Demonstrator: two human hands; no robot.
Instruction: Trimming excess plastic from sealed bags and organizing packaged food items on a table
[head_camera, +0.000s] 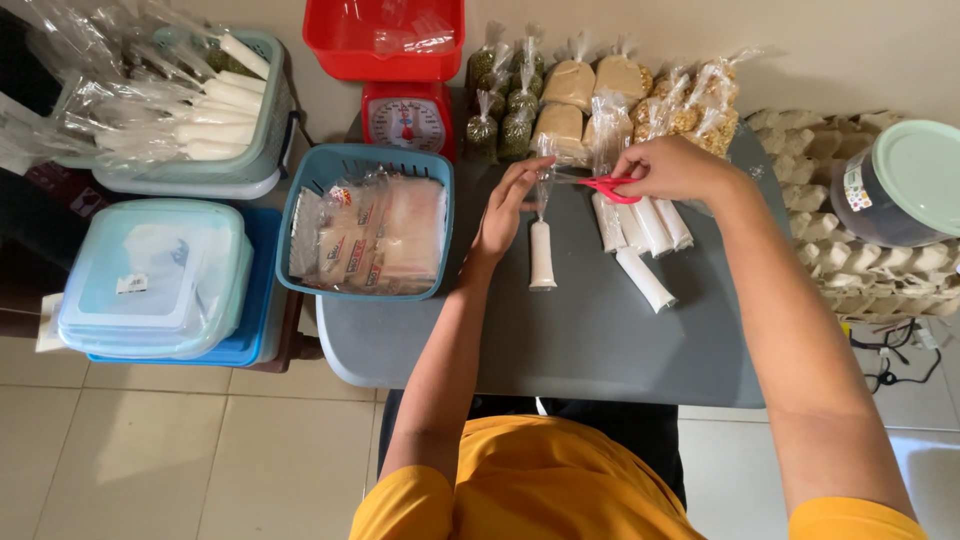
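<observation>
Narrow clear plastic bag packed with white filling, standing upright on the grey table top, near the middle, with its empty upper part pulled up straight. Held at that loose top by the left hand, fingers pinched narrow around the plastic. Just beside it, to the right, small red-handled scissors gripped by the right hand, blades pointing toward the bag's top — touching the plastic or not, cannot tell. Further right, four similar white tubes lying on the table, close together, apparently already trimmed, so part of the work looks finished. Behind them, small knotted bags of green beans, tan powder and yellow kernels. To the left, a teal plastic basket with flat printed packets, then a red kitchen scale — and a pale green basket with many more white tubes with long plastic tails, probably still waiting.
</observation>
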